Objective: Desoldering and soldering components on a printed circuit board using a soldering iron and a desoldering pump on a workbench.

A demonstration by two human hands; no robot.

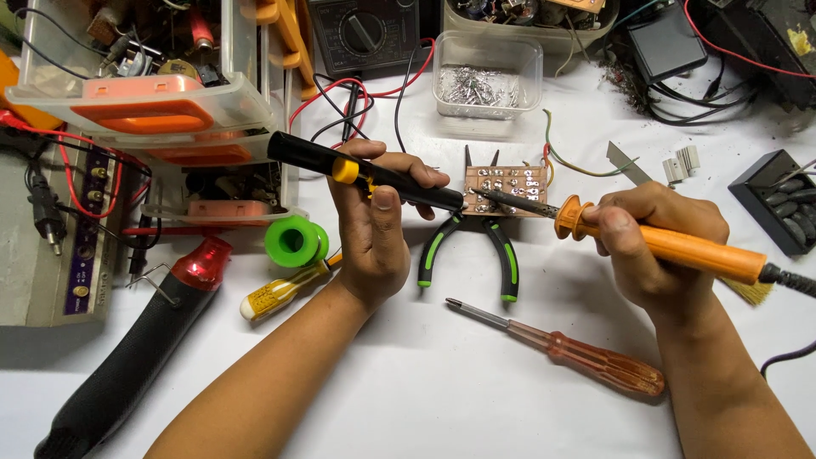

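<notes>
Two hands [374,225], two soldering tools [671,246].

- Clear plastic tub [487,75]: top centre, rectangular with rounded corners, open, holding a heap of small silvery parts.
- Clear organiser box [136,93]: top left, see-through walls, orange latches on its front, small parts and wires inside; a second like box sits beneath it.
- Second clear tub [527,21]: top edge, behind the first, only partly in view, filled with mixed parts.
- Black tray [778,200]: right edge, rectangular, dark compartments.
- Label strip [85,229]: left, on a grey device, narrow, upright, purple with gold-coloured print and small knobs.
- No screens or signs in view.
</notes>
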